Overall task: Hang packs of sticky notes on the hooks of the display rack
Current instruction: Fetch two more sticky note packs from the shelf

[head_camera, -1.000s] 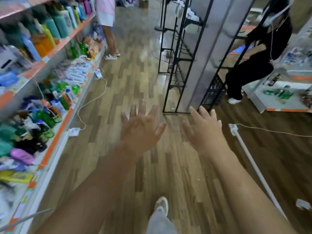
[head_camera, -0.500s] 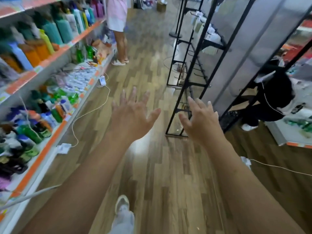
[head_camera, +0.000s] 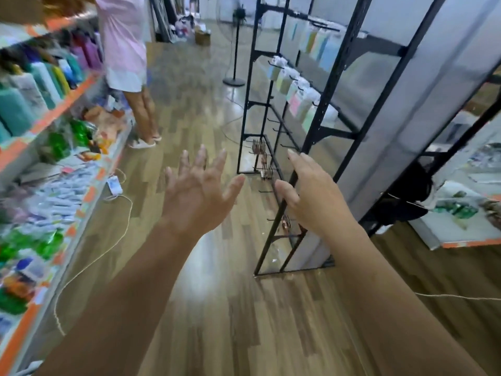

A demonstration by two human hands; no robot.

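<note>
A black metal display rack point(head_camera: 329, 85) with a grey back panel stands at the right of the aisle. Pastel packs of sticky notes point(head_camera: 296, 100) hang on its upper hooks, and several lower hooks point(head_camera: 279, 130) are bare. My left hand point(head_camera: 196, 191) is stretched out over the floor, fingers spread, holding nothing. My right hand point(head_camera: 311, 194) reaches forward in front of the rack's near black upright, fingers apart and empty; whether it touches the upright I cannot tell.
A shelf unit point(head_camera: 43, 118) full of bottles and packets lines the left side. A person in a pink top point(head_camera: 122, 50) stands beside it. A white cable point(head_camera: 113, 240) trails on the wooden floor. A standing fan point(head_camera: 237, 44) is further back. Small copper items point(head_camera: 264, 164) hang low on the rack.
The view has tilted up and moved closer to the rack. Both hands stay open and have moved forward, the right one now in front of the rack's near upright.
</note>
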